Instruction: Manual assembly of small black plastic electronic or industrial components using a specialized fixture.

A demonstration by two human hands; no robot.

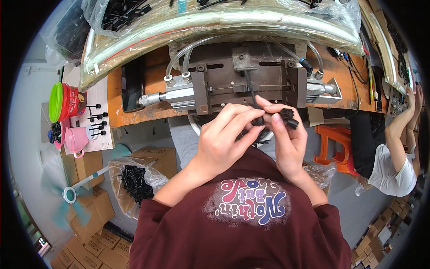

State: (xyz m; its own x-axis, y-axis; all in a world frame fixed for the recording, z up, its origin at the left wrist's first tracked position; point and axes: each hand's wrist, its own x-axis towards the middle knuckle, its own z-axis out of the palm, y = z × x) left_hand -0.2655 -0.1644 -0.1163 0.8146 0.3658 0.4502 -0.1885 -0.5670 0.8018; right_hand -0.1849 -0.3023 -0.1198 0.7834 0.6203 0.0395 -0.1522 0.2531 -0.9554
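My left hand (226, 136) pinches the near end of a thin black rod-shaped part (251, 87) between thumb and fingers. The rod points away from me, over the middle of a dark metal clamping fixture (224, 83); whether it touches the fixture I cannot tell. Close beside, my right hand (286, 143) is closed around a few short black plastic pieces (290, 117), which stick out past its fingers. Its fingertips meet the left hand's at the rod, and they partly hide the rod's end. Silver pneumatic cylinders (181, 92) with clear hoses flank the fixture.
A plastic-wrapped padded bar (219, 22) crosses the bench's back. At left stand a red bucket (74, 101), a pink cup (77, 139) and a fan (69, 195). A bagged box of black parts (134, 183) sits below. An orange stool (333, 145) and another person (394, 166) are right.
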